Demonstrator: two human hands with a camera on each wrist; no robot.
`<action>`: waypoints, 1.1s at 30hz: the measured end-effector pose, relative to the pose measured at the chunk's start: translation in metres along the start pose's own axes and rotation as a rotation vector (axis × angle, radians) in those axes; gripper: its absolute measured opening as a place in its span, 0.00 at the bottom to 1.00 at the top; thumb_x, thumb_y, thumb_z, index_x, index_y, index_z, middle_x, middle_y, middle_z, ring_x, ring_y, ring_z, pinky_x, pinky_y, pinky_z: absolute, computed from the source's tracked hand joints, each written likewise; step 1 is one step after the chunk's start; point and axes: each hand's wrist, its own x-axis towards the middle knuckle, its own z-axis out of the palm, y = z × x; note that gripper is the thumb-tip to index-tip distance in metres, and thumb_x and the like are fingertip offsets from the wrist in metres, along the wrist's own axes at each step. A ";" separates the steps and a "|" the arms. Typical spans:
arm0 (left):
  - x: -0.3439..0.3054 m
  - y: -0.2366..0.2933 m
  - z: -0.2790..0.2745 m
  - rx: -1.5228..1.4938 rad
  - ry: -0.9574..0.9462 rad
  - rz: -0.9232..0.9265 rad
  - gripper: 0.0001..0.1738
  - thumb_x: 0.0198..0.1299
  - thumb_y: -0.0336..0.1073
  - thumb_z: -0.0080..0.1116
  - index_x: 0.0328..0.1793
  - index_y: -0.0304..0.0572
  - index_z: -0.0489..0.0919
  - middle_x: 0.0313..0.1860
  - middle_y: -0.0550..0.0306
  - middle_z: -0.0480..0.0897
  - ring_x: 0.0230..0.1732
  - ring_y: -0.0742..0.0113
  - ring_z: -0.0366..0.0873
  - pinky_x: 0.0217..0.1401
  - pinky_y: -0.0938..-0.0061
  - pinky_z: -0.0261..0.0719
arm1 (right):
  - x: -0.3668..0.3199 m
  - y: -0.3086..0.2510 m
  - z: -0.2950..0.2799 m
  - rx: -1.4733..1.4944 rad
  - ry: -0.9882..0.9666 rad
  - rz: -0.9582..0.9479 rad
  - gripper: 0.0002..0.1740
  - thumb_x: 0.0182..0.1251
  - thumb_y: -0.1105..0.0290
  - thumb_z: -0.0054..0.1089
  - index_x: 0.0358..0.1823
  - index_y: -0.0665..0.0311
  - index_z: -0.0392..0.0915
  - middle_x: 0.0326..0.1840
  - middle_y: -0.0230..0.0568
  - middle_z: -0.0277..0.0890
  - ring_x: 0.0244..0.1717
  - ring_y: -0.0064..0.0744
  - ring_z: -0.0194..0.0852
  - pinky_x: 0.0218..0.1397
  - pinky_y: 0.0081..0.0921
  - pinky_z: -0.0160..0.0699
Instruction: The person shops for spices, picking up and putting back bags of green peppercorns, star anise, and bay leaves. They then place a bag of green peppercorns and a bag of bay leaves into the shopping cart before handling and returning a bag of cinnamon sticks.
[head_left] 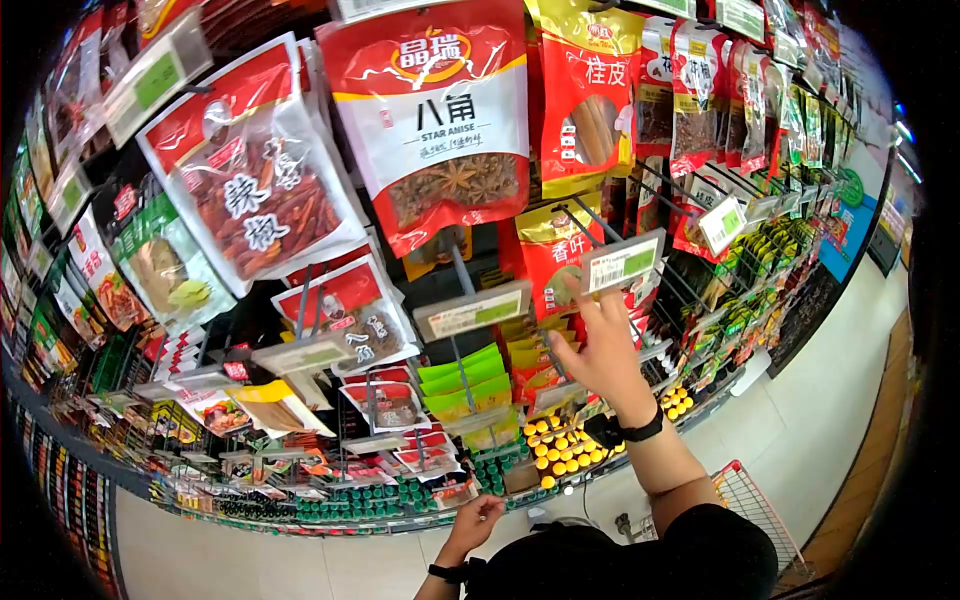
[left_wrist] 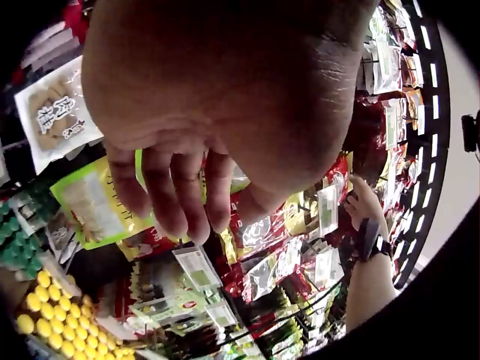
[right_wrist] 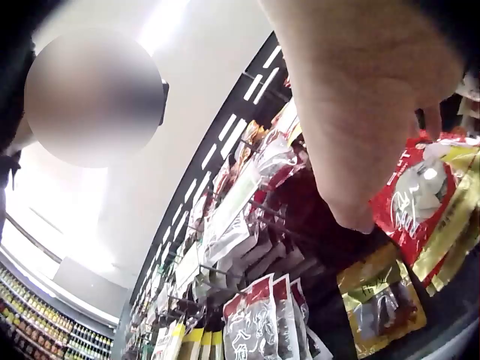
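The right hand (head_left: 608, 360) reaches up with its thumb spread from the extended fingers, which lie at the lower edge of a red-and-yellow packet (head_left: 556, 243). The packet hangs just beyond the fingertips. The fingers look open, but whether they touch the packet or only overlap it in sight, I cannot tell; the right wrist view hides most of them beside a red packet (right_wrist: 412, 199). The left hand (head_left: 474, 524) hangs low, well apart from the shelf, its fingers loosely curled and holding nothing.

The likeliest trouble is the price tag (head_left: 622, 262), close above the fingers at the front of the metal rods. A packet pulled straight outward could catch on it, and a knuckle could knock it askew. A tug from the bottom edge might crease the packet or strain its hanging hole, since the weight hangs from above the fingers. Packets packed closely on a rod could come forward together and drop past the fingers towards the yellow-capped containers (head_left: 565, 460) below. The cinnamon packet (head_left: 588, 100), above the fingers, could swing if the hand lifts too high. With the left hand so far down, it would probably be late to catch anything.
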 end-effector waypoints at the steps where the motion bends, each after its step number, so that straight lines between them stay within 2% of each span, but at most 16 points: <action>1: -0.009 -0.002 0.000 0.030 0.003 -0.009 0.10 0.68 0.36 0.61 0.47 0.37 0.80 0.37 0.61 0.83 0.39 0.76 0.78 0.45 0.77 0.77 | 0.006 -0.008 -0.001 -0.029 -0.008 -0.044 0.38 0.56 0.63 0.68 0.69 0.59 0.66 0.65 0.62 0.62 0.63 0.65 0.60 0.66 0.52 0.63; 4: -0.034 -0.005 -0.001 -0.003 -0.039 0.029 0.11 0.68 0.37 0.61 0.48 0.37 0.81 0.38 0.60 0.84 0.39 0.76 0.78 0.45 0.77 0.78 | 0.022 -0.012 0.005 -0.111 -0.054 -0.100 0.43 0.57 0.55 0.68 0.76 0.45 0.61 0.68 0.60 0.62 0.67 0.68 0.57 0.69 0.58 0.57; 7: -0.060 -0.021 -0.004 0.010 -0.038 0.035 0.11 0.67 0.38 0.62 0.49 0.40 0.82 0.37 0.62 0.85 0.36 0.74 0.80 0.40 0.77 0.79 | 0.027 -0.014 0.017 -0.258 -0.090 -0.047 0.48 0.58 0.44 0.66 0.79 0.33 0.52 0.62 0.65 0.65 0.67 0.74 0.55 0.66 0.69 0.54; 8: -0.069 -0.021 -0.006 0.003 -0.015 0.017 0.11 0.66 0.37 0.63 0.49 0.40 0.82 0.38 0.61 0.85 0.37 0.74 0.80 0.41 0.77 0.79 | 0.026 -0.011 0.023 -0.219 -0.193 0.043 0.49 0.58 0.43 0.66 0.79 0.32 0.50 0.60 0.67 0.65 0.67 0.75 0.55 0.65 0.70 0.55; 11: -0.097 -0.041 -0.009 -0.006 0.041 0.039 0.10 0.66 0.37 0.63 0.49 0.41 0.82 0.38 0.60 0.85 0.37 0.74 0.81 0.41 0.77 0.79 | 0.020 0.001 0.041 -0.210 -0.201 0.084 0.53 0.58 0.38 0.64 0.81 0.32 0.43 0.64 0.75 0.58 0.70 0.83 0.44 0.70 0.71 0.46; 12: -0.109 -0.045 -0.008 -0.053 0.053 -0.023 0.09 0.67 0.35 0.62 0.49 0.40 0.82 0.39 0.61 0.85 0.40 0.76 0.80 0.45 0.76 0.78 | 0.016 0.005 0.046 -0.200 -0.193 0.094 0.54 0.58 0.37 0.64 0.81 0.32 0.41 0.65 0.78 0.56 0.71 0.86 0.40 0.72 0.71 0.43; 13: -0.119 -0.048 -0.010 -0.056 0.062 -0.016 0.09 0.67 0.35 0.62 0.48 0.40 0.82 0.39 0.61 0.85 0.40 0.76 0.80 0.44 0.77 0.78 | 0.011 0.012 0.052 -0.189 -0.125 0.048 0.55 0.58 0.37 0.64 0.81 0.34 0.40 0.70 0.80 0.51 0.74 0.88 0.34 0.75 0.70 0.38; 14: -0.131 -0.045 -0.012 -0.058 0.069 -0.010 0.08 0.67 0.35 0.62 0.48 0.41 0.82 0.39 0.61 0.85 0.39 0.76 0.80 0.44 0.77 0.78 | 0.013 0.010 0.047 -0.111 -0.186 0.065 0.57 0.58 0.37 0.63 0.82 0.36 0.37 0.76 0.82 0.38 0.76 0.88 0.23 0.79 0.65 0.30; 15: -0.141 -0.043 -0.016 -0.059 0.076 -0.002 0.08 0.67 0.35 0.62 0.48 0.41 0.82 0.38 0.61 0.85 0.39 0.76 0.80 0.43 0.77 0.78 | 0.012 0.008 0.047 -0.156 -0.245 0.140 0.57 0.58 0.37 0.63 0.82 0.35 0.36 0.76 0.82 0.36 0.76 0.86 0.22 0.78 0.65 0.34; 20: -0.169 -0.061 -0.031 -0.065 0.106 -0.048 0.08 0.66 0.34 0.63 0.47 0.40 0.81 0.37 0.61 0.84 0.38 0.77 0.79 0.42 0.78 0.78 | -0.001 0.000 0.044 -0.192 -0.211 0.084 0.56 0.59 0.42 0.65 0.82 0.34 0.35 0.78 0.78 0.33 0.78 0.81 0.28 0.77 0.62 0.45; 23: -0.174 -0.075 -0.033 -0.095 0.102 -0.052 0.08 0.66 0.33 0.63 0.47 0.39 0.81 0.37 0.62 0.84 0.37 0.78 0.78 0.43 0.79 0.77 | -0.020 -0.030 0.025 -0.128 -0.196 0.053 0.54 0.60 0.49 0.67 0.81 0.36 0.40 0.80 0.73 0.33 0.78 0.79 0.32 0.76 0.60 0.49; 24: -0.175 -0.077 -0.033 -0.115 0.100 -0.055 0.08 0.66 0.33 0.63 0.47 0.39 0.81 0.37 0.62 0.84 0.37 0.78 0.78 0.43 0.80 0.77 | -0.030 -0.047 0.013 -0.073 -0.181 0.051 0.50 0.60 0.59 0.67 0.81 0.46 0.47 0.81 0.66 0.35 0.80 0.73 0.35 0.77 0.56 0.51; 27: -0.176 -0.078 -0.028 -0.122 0.088 -0.032 0.08 0.65 0.36 0.63 0.46 0.41 0.83 0.36 0.63 0.84 0.36 0.78 0.79 0.41 0.80 0.77 | -0.065 -0.068 -0.002 0.059 -0.091 -0.054 0.43 0.60 0.66 0.64 0.77 0.57 0.55 0.82 0.63 0.38 0.80 0.66 0.40 0.77 0.50 0.53; 29: -0.173 -0.076 -0.022 -0.132 0.050 -0.069 0.09 0.65 0.37 0.63 0.46 0.41 0.83 0.35 0.63 0.84 0.36 0.77 0.79 0.41 0.79 0.77 | -0.097 -0.079 -0.009 0.202 -0.087 -0.100 0.38 0.57 0.73 0.63 0.72 0.62 0.64 0.78 0.56 0.54 0.77 0.57 0.53 0.76 0.44 0.57; 31: -0.169 -0.078 -0.015 -0.134 -0.015 -0.074 0.10 0.65 0.38 0.63 0.46 0.41 0.83 0.35 0.63 0.84 0.36 0.76 0.79 0.40 0.79 0.77 | -0.130 -0.084 -0.017 0.211 -0.146 -0.196 0.33 0.57 0.74 0.63 0.67 0.63 0.69 0.75 0.52 0.61 0.73 0.53 0.61 0.73 0.43 0.62; 33: -0.164 -0.073 -0.009 -0.111 -0.060 -0.054 0.10 0.66 0.38 0.63 0.46 0.41 0.83 0.34 0.62 0.84 0.35 0.76 0.79 0.40 0.78 0.77 | -0.166 -0.085 -0.018 0.259 -0.163 -0.174 0.26 0.57 0.75 0.62 0.60 0.63 0.75 0.71 0.48 0.66 0.67 0.49 0.69 0.67 0.41 0.69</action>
